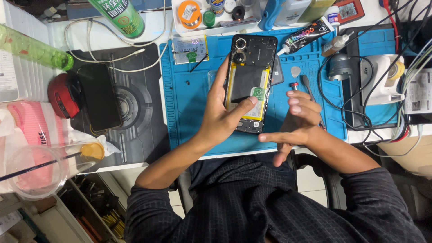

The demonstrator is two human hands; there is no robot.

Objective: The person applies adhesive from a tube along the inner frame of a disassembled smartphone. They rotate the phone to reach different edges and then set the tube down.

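Left hand (220, 119) grip closed around opened phone (249, 83); right hand (294, 121) loosely open, empty.

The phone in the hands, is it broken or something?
The phone in the left hand has no back cover, so its black battery and camera rings show. I see no cracks or spills; the right hand holds nothing.
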